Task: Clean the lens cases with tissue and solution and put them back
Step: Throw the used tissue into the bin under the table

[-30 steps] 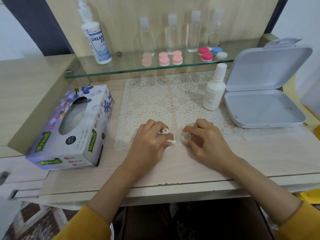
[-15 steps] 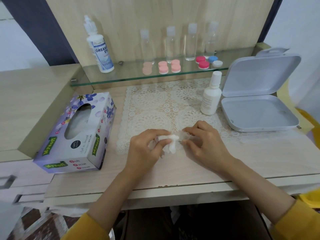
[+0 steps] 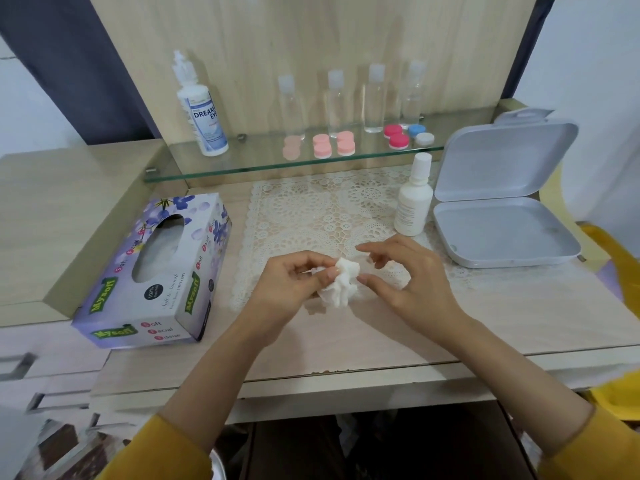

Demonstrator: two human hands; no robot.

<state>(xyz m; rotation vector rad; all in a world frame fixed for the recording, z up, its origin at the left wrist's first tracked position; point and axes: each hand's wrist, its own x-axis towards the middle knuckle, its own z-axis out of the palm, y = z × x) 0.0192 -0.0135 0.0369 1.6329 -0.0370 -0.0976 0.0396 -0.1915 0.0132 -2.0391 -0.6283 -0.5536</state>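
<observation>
White crumpled tissue wad (image 3: pixel 341 285) sits pinched between the thumb and curled fingers of your left hand (image 3: pixel 291 289), at the centre of the frame over the lower edge of the cream lace mat (image 3: pixel 311 209). Your right hand (image 3: pixel 412 285) faces it from the right, thumb tip touching the wad and forefinger arched above it. Its fingers are half curled, and whether a clear case piece is held between them cannot be told, since nothing transparent shows plainly there.

If one is there, brace it by its rim between thumb and forefinger. Twist a fold of tissue into the well with the left hand, turning the piece rather than scrubbing, so nothing springs loose. Use a clean corner of the wad for each pass.

The small white dropper bottle (image 3: pixel 414 202) stands just up and right of your hands, beside the open grey hinged plastic box (image 3: pixel 502 233). The round pink, red and blue lens cases (image 3: pixel 345 144) lie in pairs along the glass shelf (image 3: pixel 242 164) in the upper middle. Return each finished piece to that row.
</observation>
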